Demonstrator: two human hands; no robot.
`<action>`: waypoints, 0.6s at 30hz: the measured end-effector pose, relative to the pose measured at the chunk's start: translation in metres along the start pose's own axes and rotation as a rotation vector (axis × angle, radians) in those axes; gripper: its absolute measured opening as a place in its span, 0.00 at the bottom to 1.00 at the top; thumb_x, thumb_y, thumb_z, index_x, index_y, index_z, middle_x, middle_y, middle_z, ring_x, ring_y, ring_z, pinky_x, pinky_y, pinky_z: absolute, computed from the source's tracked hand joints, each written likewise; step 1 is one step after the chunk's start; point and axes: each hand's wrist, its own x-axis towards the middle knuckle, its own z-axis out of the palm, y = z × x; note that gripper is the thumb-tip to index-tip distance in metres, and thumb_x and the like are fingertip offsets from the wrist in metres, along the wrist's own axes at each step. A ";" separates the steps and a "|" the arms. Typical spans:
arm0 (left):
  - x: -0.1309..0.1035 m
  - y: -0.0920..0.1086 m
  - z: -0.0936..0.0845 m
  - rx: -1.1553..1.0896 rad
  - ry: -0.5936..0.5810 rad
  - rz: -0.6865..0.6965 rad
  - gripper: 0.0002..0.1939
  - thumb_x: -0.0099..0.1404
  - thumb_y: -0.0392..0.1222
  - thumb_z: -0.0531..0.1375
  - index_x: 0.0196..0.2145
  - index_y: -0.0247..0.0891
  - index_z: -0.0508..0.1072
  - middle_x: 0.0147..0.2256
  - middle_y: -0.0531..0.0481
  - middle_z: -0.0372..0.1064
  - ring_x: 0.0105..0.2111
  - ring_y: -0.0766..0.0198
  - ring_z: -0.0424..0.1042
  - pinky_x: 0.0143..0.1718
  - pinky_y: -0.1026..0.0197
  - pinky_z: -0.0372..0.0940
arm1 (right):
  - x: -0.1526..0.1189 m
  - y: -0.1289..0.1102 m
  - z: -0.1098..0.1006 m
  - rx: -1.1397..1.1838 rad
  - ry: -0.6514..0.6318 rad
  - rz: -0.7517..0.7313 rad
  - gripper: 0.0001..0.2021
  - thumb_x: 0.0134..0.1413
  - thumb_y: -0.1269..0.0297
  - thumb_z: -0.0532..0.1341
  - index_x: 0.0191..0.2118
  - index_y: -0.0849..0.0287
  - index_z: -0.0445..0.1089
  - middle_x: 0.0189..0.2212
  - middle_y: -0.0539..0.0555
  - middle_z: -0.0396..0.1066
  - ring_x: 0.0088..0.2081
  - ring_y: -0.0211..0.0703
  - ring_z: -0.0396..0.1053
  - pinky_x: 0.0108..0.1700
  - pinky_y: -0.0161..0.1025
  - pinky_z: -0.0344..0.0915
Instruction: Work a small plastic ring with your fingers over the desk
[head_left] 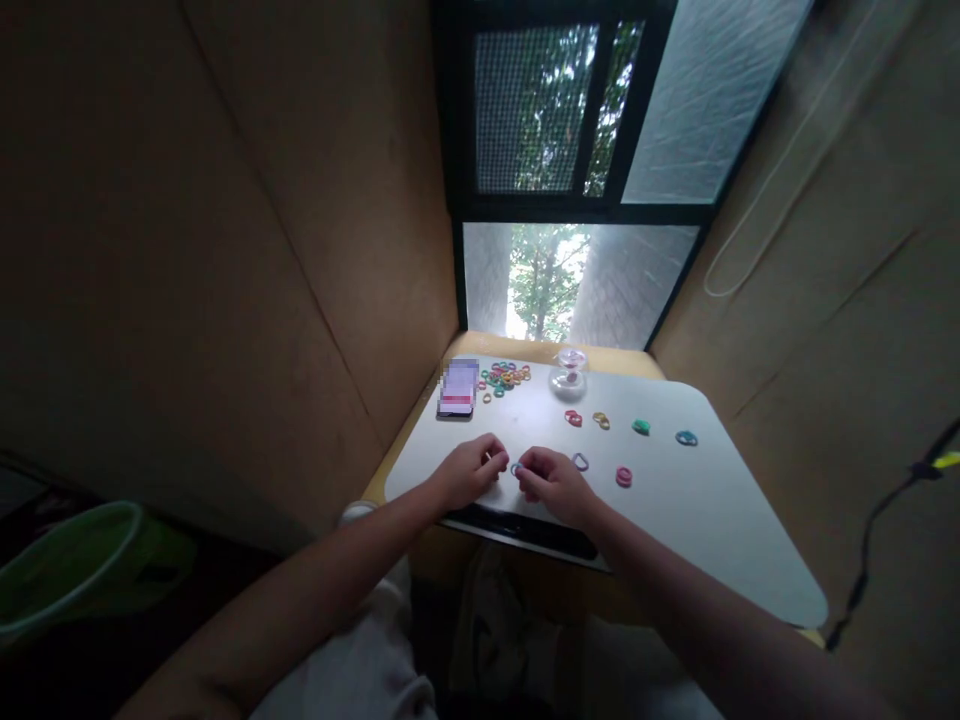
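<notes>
My right hand (553,484) pinches a small pale blue hair tie (515,469) between thumb and fingertips, low over the white tabletop. Just left of it is my left hand (474,470), its fingers curled together; whatever it may hold is too small to make out. Beside my right hand lie a lilac hair tie (580,462) and a pink pair (624,477). Farther back, small groups are spread in a row: red (573,418), yellow (601,420), green (641,427) and blue (686,438). A mixed pile of hair ties (508,376) sits at the back left.
A phone (458,388) lies at the table's left edge near the pile. The clear round container (568,378) stands at the back. Behind the white table (720,520) is a window (547,280); walls rise on both sides. A green bin (97,565) is on the lower left.
</notes>
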 end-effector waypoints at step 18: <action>-0.012 0.009 0.031 -0.034 -0.017 0.010 0.12 0.70 0.45 0.49 0.34 0.38 0.68 0.26 0.54 0.69 0.26 0.66 0.67 0.29 0.64 0.57 | -0.012 0.009 0.005 -0.110 0.083 -0.111 0.10 0.57 0.57 0.60 0.29 0.57 0.66 0.20 0.47 0.68 0.22 0.36 0.63 0.25 0.33 0.58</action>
